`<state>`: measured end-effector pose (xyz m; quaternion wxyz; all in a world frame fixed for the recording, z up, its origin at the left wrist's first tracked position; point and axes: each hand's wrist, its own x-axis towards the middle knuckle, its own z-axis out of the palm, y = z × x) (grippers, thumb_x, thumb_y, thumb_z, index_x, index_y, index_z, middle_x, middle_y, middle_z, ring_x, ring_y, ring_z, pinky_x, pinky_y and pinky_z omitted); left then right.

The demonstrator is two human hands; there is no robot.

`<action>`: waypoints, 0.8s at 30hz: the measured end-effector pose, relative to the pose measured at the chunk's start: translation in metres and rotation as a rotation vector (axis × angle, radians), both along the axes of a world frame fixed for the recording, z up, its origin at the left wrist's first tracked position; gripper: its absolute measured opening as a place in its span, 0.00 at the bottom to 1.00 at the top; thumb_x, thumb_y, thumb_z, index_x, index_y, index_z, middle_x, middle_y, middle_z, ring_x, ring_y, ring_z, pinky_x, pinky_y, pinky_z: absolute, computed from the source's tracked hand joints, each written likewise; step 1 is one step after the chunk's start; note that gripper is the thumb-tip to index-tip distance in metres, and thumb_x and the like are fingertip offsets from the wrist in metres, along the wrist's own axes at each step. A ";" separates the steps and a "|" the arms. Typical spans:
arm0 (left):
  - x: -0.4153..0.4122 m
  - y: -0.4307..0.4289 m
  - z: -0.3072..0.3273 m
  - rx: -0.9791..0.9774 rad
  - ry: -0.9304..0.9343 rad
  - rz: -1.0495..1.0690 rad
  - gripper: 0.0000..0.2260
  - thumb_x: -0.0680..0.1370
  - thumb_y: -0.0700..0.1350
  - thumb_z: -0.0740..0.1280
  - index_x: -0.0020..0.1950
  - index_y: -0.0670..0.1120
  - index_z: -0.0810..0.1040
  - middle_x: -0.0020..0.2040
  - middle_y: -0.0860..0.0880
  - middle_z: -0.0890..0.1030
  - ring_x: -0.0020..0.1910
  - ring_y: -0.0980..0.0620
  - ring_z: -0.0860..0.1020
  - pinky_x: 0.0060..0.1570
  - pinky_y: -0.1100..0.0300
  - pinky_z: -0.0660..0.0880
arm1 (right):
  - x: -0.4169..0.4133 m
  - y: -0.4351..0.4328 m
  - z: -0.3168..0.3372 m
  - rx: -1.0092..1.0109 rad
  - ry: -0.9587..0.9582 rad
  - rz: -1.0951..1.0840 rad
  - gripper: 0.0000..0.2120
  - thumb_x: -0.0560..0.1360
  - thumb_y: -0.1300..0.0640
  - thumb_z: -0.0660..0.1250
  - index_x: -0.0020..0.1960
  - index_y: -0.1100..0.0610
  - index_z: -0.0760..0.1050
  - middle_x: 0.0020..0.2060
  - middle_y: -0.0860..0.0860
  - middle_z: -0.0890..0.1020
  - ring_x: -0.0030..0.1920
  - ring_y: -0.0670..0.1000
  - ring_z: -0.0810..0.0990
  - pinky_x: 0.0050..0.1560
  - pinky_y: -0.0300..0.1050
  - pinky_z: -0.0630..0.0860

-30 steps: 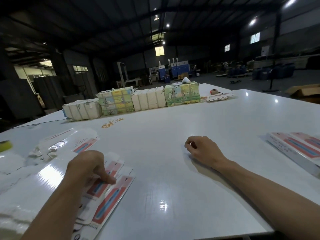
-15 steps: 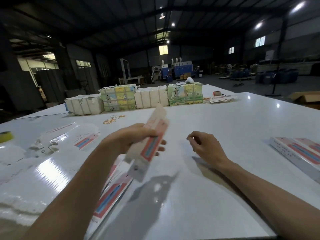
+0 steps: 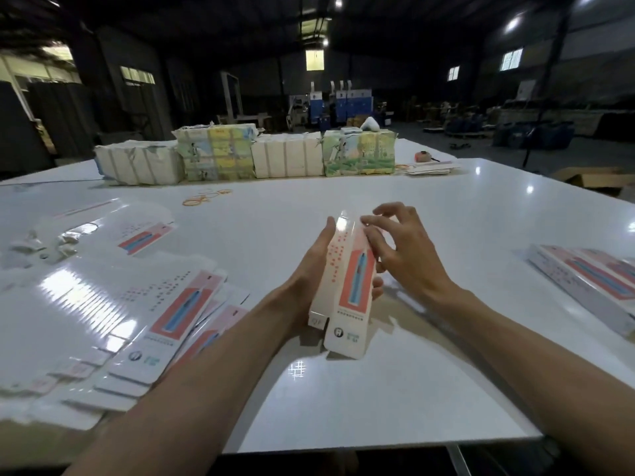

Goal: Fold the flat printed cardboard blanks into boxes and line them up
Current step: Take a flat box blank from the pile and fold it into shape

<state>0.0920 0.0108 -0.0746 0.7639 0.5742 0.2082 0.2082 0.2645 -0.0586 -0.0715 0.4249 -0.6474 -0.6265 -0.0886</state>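
Note:
A long white cardboard blank (image 3: 348, 286) with a red and blue print is held just above the middle of the white table (image 3: 343, 400). My left hand (image 3: 311, 269) grips it from underneath and along its left side. My right hand (image 3: 402, 250) touches its upper right edge, thumb on the card and the other fingers spread above it. A loose pile of flat blanks (image 3: 137, 324) lies at the left. At the right edge sit folded boxes (image 3: 584, 280) side by side.
Bundled stacks of printed cardboard (image 3: 247, 156) stand in a row along the far side of the table. Rubber bands (image 3: 206, 195) lie in front of them. Paper scraps (image 3: 44, 242) are at the far left. A brown carton (image 3: 598, 178) sits beyond the right edge.
My left hand picked a blank off the left pile and carried it to the middle. My right hand rose from the table and came onto the blank's right edge.

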 end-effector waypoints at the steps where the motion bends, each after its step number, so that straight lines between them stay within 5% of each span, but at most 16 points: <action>1: 0.000 0.000 0.000 0.003 0.010 0.007 0.33 0.81 0.73 0.53 0.62 0.49 0.82 0.52 0.40 0.87 0.47 0.38 0.88 0.41 0.51 0.84 | 0.000 0.000 0.001 0.014 0.008 -0.001 0.15 0.85 0.50 0.65 0.67 0.55 0.81 0.65 0.49 0.74 0.68 0.50 0.73 0.62 0.55 0.81; 4: 0.001 -0.002 0.000 -0.017 0.042 0.005 0.35 0.80 0.74 0.52 0.58 0.48 0.84 0.53 0.38 0.87 0.47 0.37 0.87 0.43 0.50 0.84 | 0.003 -0.001 0.005 0.055 0.054 0.036 0.11 0.83 0.53 0.68 0.59 0.58 0.85 0.60 0.48 0.77 0.64 0.47 0.73 0.62 0.48 0.79; 9: 0.001 0.003 0.002 0.007 0.051 -0.011 0.33 0.83 0.70 0.52 0.68 0.45 0.78 0.58 0.38 0.86 0.48 0.39 0.87 0.45 0.49 0.84 | 0.003 -0.003 0.013 0.079 0.298 0.134 0.04 0.82 0.59 0.70 0.51 0.59 0.83 0.56 0.51 0.79 0.59 0.53 0.78 0.51 0.41 0.82; 17: 0.002 0.000 0.012 0.079 0.041 -0.152 0.35 0.83 0.69 0.45 0.65 0.42 0.77 0.50 0.43 0.85 0.43 0.46 0.84 0.46 0.53 0.82 | 0.002 -0.006 0.027 0.069 0.648 0.236 0.05 0.81 0.59 0.71 0.50 0.59 0.85 0.66 0.45 0.76 0.62 0.50 0.78 0.66 0.55 0.79; 24: 0.005 -0.005 0.015 0.056 -0.005 -0.215 0.33 0.81 0.70 0.47 0.63 0.44 0.76 0.49 0.45 0.85 0.41 0.47 0.84 0.42 0.54 0.83 | 0.001 -0.011 0.027 0.076 0.870 0.411 0.12 0.82 0.63 0.69 0.42 0.55 0.87 0.66 0.55 0.76 0.68 0.61 0.76 0.70 0.66 0.75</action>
